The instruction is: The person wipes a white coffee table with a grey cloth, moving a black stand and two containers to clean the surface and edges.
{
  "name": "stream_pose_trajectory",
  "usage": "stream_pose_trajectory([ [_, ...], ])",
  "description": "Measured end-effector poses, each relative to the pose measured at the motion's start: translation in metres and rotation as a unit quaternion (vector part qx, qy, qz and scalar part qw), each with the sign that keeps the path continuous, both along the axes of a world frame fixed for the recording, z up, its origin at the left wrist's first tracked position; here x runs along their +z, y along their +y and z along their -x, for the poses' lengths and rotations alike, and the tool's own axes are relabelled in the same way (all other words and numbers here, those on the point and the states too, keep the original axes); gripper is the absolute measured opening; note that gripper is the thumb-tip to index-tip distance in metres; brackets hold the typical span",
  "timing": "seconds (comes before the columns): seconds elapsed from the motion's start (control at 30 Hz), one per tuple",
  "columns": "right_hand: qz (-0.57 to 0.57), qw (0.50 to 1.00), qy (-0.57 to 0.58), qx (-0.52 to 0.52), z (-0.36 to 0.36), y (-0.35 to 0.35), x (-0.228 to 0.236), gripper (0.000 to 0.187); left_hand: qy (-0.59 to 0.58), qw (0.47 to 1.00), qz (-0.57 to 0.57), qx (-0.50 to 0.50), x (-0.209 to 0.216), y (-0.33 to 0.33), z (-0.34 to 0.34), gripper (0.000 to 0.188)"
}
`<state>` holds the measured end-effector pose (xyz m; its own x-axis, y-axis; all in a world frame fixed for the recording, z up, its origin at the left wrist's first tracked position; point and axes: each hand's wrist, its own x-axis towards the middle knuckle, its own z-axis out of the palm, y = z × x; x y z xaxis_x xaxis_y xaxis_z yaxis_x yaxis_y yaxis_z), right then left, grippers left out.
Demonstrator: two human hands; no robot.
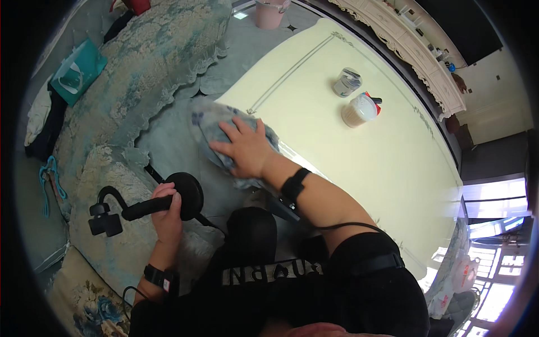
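My right hand [247, 147] lies with spread fingers on a crumpled grey-blue patterned cloth [205, 126] at the near left corner of a glossy cream table [337, 163]. Part of the cloth hangs past the table's edge. Off to the left, my left hand [167, 210] is closed around a black padded bar [147, 207]. A round black disc [187, 196] sits beside that hand, and a bent black arm with a small boxy piece [105, 222] extends from the bar's other end. Exactly what this black device is, I cannot tell.
On the table stand a glass jar [347, 83] and a white-topped tub [357, 112], with a red-and-black item [376, 102] behind it. A lace-trimmed sofa [163, 50] with a teal bag [78, 72] is at left. A pink bucket [270, 14] stands beyond, an ornate cabinet [393, 42] far right.
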<state>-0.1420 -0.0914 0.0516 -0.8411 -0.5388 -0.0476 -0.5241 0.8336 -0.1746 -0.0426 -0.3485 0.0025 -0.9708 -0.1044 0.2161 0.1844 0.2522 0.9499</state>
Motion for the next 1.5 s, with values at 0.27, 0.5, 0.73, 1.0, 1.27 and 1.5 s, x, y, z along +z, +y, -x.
stream_pose_trajectory([
  [0.27,0.03,0.999,0.0,-0.033,-0.112,0.108,-0.01,0.072,0.024,0.999,-0.012,-0.022,0.035,0.035,-0.019,0.009],
  [0.5,-0.001,0.954,0.051,-0.296,-0.221,0.255,-0.03,0.06,-0.02,0.997,-0.051,-0.05,0.052,0.054,-0.043,0.008],
  [0.73,-0.003,0.755,0.067,-0.652,-0.381,0.382,-0.05,0.051,-0.047,0.995,-0.071,-0.053,0.066,0.074,-0.044,0.015],
  [1.0,-0.062,0.553,-0.01,-0.831,-0.447,0.376,-0.044,0.057,-0.073,0.99,-0.046,-0.108,0.078,0.13,-0.016,0.016],
  [1.27,-0.045,0.533,0.019,-0.845,-0.444,0.362,-0.04,0.057,-0.11,0.978,-0.007,-0.179,0.047,0.244,0.083,0.015],
  [1.5,-0.091,0.532,0.03,-0.841,-0.445,0.363,-0.047,0.053,-0.042,0.989,0.048,-0.131,0.031,0.329,0.162,0.027],
])
